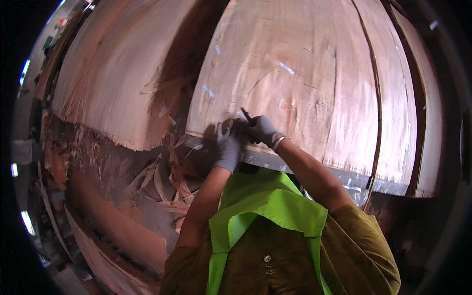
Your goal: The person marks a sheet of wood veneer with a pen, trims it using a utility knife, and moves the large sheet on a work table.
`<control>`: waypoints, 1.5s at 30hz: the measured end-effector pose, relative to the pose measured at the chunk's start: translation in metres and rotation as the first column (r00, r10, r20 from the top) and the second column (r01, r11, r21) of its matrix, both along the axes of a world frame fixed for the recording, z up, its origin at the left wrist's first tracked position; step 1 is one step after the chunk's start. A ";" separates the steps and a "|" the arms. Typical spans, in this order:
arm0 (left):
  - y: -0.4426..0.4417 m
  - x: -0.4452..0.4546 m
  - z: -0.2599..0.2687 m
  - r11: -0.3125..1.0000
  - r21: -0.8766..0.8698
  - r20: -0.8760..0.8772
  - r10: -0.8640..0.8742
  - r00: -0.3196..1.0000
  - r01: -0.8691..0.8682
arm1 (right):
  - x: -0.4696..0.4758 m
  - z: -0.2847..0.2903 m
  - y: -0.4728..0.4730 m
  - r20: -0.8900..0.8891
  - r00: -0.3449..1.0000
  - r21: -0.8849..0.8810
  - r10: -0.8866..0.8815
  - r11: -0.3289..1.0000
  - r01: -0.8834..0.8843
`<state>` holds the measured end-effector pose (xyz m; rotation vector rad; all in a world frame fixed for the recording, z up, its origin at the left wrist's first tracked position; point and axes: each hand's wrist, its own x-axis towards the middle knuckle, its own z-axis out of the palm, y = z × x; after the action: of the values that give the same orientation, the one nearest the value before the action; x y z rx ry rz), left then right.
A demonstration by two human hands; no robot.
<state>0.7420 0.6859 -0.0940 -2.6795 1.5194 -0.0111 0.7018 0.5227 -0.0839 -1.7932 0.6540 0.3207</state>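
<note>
My left hand (226,147), in a grey glove with a dark palm, is at the front edge of a wood veneer sheet (273,96). Blur and shadow hide whether its fingers grip anything. My right hand (263,129), gloved the same way, touches or nearly touches the left. It is closed around a slim dark tool (245,113), perhaps a knife, whose tip points up and left over the sheet. Beside that tip lies a small pale tape strip (241,115). More strips, such as this one (286,68), are stuck to the veneer, which has fine cracks and a knot.
Left of the work surface lies another large veneer stack (121,81) with a ragged front edge. Torn veneer scraps (158,180) litter the floor below it. A thin dark strip (377,92) runs lengthwise over the veneer at right. A grey table edge (265,159) borders my green apron (269,195).
</note>
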 end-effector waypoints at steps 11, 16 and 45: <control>-0.009 0.001 0.038 0.987 -0.158 -0.093 0.026 0.995 -0.041 | -0.082 -0.001 -0.005 0.153 0.947 0.368 -0.281 0.906 0.210; -0.057 -0.009 0.039 0.918 -0.391 -0.189 -0.013 0.982 -0.063 | -0.090 0.038 -0.111 0.180 0.910 0.169 -0.373 0.923 0.345; -0.147 -0.022 -0.028 0.722 -0.660 -0.662 -0.427 0.616 -0.209 | -0.050 0.008 -0.140 0.058 0.982 -0.537 -0.179 0.824 0.182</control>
<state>0.7203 0.5389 -0.1222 -3.3858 2.3168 0.9306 0.6519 0.3823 -0.0761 -2.2436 0.9754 -0.0096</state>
